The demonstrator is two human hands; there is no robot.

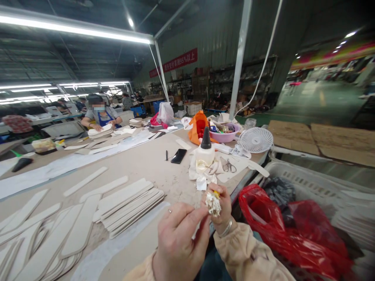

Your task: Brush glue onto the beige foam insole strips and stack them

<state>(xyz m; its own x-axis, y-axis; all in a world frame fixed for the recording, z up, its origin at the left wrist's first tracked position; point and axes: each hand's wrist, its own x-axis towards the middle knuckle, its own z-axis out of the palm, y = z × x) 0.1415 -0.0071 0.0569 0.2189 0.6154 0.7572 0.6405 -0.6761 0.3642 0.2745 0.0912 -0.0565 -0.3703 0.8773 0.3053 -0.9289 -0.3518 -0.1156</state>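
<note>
My right hand [223, 210] is closed round a small tool with a yellow handle and a glue-crusted whitish brush head [213, 203]. My left hand [178, 242] reaches up beside it, with thumb and forefinger pinching at the crusted head; a ring shows on one finger. Both hands hover over the near edge of the beige work table [152, 164]. Just beyond them stands a white glue bottle with a black nozzle [205, 154] on scraps of paper. Scissors [229, 166] lie to the right of the bottle.
Stacks of long beige cut strips [129, 205] cover the table's left. A black phone [178, 155], a small white fan [255, 139], a pink bowl [225, 134] and an orange bag [197, 127] sit farther back. A red plastic bag [290, 234] fills a crate on the right. Another person [101, 115] works at the far end.
</note>
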